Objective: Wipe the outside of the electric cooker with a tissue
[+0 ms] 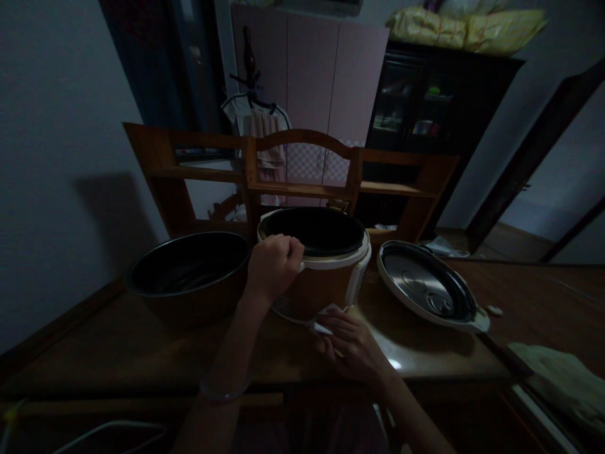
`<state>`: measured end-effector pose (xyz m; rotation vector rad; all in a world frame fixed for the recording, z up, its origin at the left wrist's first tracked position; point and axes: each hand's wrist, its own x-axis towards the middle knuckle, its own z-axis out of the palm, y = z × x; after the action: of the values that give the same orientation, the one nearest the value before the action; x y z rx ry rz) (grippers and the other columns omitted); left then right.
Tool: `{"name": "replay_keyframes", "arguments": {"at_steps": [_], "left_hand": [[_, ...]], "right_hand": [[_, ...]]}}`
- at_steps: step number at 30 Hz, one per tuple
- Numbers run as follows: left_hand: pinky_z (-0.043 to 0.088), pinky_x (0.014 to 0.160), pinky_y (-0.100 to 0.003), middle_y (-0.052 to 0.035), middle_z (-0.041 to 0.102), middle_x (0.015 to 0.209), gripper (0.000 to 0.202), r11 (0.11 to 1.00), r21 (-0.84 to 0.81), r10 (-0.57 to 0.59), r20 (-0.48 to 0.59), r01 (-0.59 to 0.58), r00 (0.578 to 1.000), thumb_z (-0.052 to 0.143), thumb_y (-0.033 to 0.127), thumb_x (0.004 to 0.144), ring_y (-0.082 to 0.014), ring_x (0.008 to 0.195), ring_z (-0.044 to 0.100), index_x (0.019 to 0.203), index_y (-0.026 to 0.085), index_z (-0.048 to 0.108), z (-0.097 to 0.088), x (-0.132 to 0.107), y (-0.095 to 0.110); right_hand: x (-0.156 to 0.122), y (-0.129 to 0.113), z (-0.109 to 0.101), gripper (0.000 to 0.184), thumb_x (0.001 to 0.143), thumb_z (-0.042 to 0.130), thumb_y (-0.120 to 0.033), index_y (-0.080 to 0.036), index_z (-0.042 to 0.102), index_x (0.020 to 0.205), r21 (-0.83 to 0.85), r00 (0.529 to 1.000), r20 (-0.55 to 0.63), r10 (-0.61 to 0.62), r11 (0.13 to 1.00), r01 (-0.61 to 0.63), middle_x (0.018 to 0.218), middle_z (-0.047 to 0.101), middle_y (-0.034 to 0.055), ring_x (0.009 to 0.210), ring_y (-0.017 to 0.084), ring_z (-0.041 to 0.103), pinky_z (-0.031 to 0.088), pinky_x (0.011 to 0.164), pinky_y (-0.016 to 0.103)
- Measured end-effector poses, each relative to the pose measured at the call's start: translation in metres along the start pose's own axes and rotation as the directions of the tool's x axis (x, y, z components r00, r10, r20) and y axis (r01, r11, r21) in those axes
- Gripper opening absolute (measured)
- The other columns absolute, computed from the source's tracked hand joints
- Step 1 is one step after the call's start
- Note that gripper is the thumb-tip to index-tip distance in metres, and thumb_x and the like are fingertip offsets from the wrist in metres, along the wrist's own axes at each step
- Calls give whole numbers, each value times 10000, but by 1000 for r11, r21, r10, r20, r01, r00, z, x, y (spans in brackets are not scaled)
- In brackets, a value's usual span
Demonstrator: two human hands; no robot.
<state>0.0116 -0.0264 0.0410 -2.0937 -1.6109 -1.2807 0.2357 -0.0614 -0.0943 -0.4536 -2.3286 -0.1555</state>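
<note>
1. The cooker stands open in the middle of the table, its dark pot well facing up.
2. The left hand is closed over the cooker's near-left rim, fingers curled onto the white edge and knuckles towards the camera.
3. The right hand lies lower and nearer, at the cooker's near base. Its fingers are bent over a white wipe and hold it against the bottom of the orange wall.
4. So the cooker sits just beyond both hands and touches each: the left at its top edge, the right through the wipe at its foot.
5. A dark bowl sits left of the cooker, just beside it and close to the left forearm.
6. A lid lies right of the cooker, its shiny inside up, clear of the right hand.
7. A wooden shelf stands along the far edge of the table.
8. A pale towel lies at the near right, well apart from the hands.
</note>
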Motion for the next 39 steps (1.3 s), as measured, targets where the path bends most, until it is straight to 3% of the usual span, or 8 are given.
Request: {"name": "replay_keyframes", "arguments": {"at_steps": [6,9,11,14,16,24,32,39], "left_hand": [[454,782,-345,-97,728,826,415,1000,-16,-7,2,7,1000,355,280,971,-218,842,679,794,166,712,0,-1,0],[450,776,-339,-90,725,816,418,1000,-15,-9,2,10,1000,354,282,970,-211,828,675,786,169,712,0,-1,1],[447,767,-339,-88,722,807,423,1000,-8,-7,6,7,1000,351,285,970,-210,816,671,784,169,713,-1,0,1],[443,763,-344,-90,720,804,429,1000,-3,-4,8,4,1000,347,286,973,-214,811,669,788,166,715,-1,-1,1],[441,767,-349,-93,718,803,434,1000,-4,0,9,0,1000,344,285,974,-218,815,670,788,162,716,0,-1,0],[442,758,-344,-96,720,809,442,1000,-11,-6,5,6,1000,340,290,972,-216,813,674,798,150,721,0,0,0],[452,773,-327,-92,726,810,425,1000,15,0,-9,1,1000,346,274,968,-209,831,680,785,162,713,1,0,0],[446,783,-332,-91,721,806,427,1000,5,0,1,0,1000,348,280,968,-207,821,676,785,158,715,1,0,0]], "right_hand": [[-20,10,-10,621,884,523,-51,-160,472,1494,-134,993,-99,71,987,-84,1456,581,124,1384,271,525,484,1137,515],[-21,11,-18,667,915,501,-82,-193,372,1560,-160,952,-249,180,962,-223,1554,468,119,1473,333,391,423,1159,601],[-17,10,-21,678,960,488,-138,-216,278,1600,-132,914,-280,294,931,-339,1614,371,109,1516,350,291,389,1173,623],[-6,6,-19,709,1017,460,-232,-216,112,1633,-78,876,-226,426,889,-452,1678,202,108,1549,354,168,345,1191,631],[2,3,-14,728,1031,447,-255,-206,45,1636,-54,880,-179,441,888,-456,1691,143,114,1557,350,129,313,1206,629],[10,-2,14,800,1001,481,-257,-159,-3,1631,-89,923,-81,375,920,-382,1678,193,143,1560,330,149,296,1212,621],[13,-4,19,859,878,577,-194,-104,143,1614,-217,959,105,262,947,-235,1685,159,148,1568,327,85,256,1240,597],[23,-11,12,449,889,546,-154,-113,556,1336,-174,961,247,124,981,-81,1651,298,113,1557,248,186,255,1269,473]]}}
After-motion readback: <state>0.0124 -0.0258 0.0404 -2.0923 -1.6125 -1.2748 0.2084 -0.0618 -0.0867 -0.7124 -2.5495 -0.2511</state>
